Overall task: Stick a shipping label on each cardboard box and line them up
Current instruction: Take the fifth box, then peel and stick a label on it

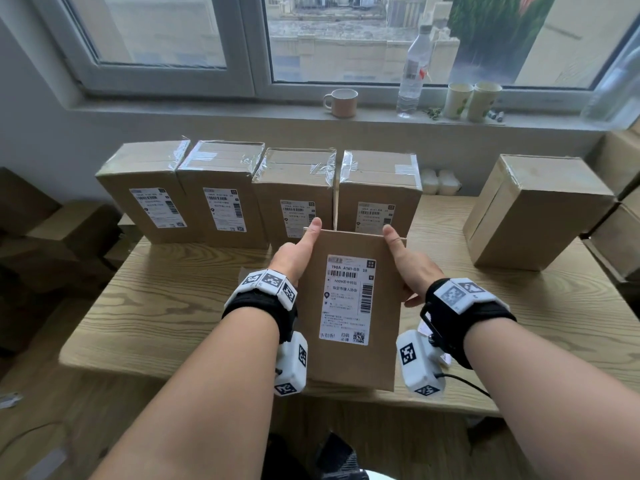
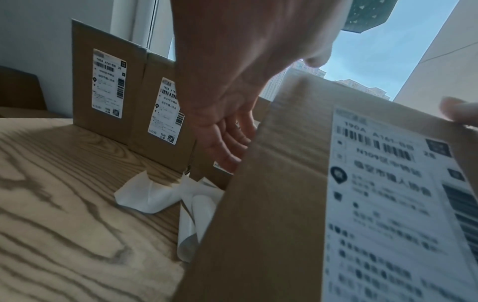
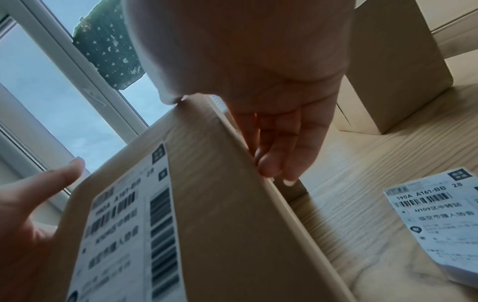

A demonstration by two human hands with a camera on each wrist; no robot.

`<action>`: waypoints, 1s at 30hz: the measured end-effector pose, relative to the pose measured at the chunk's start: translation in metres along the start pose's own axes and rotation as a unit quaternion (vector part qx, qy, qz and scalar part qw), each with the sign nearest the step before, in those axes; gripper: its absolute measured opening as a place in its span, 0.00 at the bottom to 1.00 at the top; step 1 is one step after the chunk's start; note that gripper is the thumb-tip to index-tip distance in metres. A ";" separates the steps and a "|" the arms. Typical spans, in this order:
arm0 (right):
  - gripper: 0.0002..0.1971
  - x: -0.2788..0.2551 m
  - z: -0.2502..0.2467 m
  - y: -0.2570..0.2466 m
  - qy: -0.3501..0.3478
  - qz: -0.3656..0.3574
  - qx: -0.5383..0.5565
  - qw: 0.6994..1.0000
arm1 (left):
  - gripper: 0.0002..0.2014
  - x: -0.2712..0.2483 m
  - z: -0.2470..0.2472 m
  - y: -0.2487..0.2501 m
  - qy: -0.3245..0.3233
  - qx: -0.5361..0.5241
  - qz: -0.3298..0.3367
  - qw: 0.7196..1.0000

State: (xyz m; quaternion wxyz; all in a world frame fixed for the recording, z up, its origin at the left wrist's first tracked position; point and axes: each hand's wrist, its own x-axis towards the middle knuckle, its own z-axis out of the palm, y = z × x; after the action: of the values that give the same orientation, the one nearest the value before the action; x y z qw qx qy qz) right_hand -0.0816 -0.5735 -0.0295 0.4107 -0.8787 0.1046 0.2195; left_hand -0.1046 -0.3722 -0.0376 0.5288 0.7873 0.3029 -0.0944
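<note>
I hold a cardboard box (image 1: 384, 306) between both hands over the wooden table (image 1: 173, 306), its white shipping label (image 1: 348, 299) facing me. My left hand (image 1: 298, 251) grips its left side, thumb on the labelled face. My right hand (image 1: 412, 268) grips the right side the same way. In the left wrist view my left fingers (image 2: 227, 143) lie along the box's side (image 2: 279, 183). In the right wrist view my right fingers (image 3: 279, 147) curl onto its edge (image 3: 220, 194). Several labelled boxes (image 1: 221, 188) stand in a row behind. One unlabelled box (image 1: 536, 213) stands at the right.
A stack of loose labels (image 3: 439, 220) lies on the table to the right. Peeled backing paper (image 2: 155, 194) is crumpled left of the held box. A mug (image 1: 341, 102), a bottle (image 1: 414, 71) and paper cups (image 1: 472, 100) stand on the windowsill. More cartons sit at both table ends.
</note>
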 end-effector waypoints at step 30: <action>0.52 -0.018 -0.175 -0.002 0.292 0.005 0.041 0.956 | 0.31 -0.038 0.087 0.155 -0.122 0.009 0.169 0.978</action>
State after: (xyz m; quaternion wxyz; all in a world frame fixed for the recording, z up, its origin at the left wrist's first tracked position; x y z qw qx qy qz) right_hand -0.0442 -0.7067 0.0796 0.3966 -0.8867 0.2328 -0.0487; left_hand -0.0306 -0.5036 0.0640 0.5629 0.8144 0.0973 -0.1020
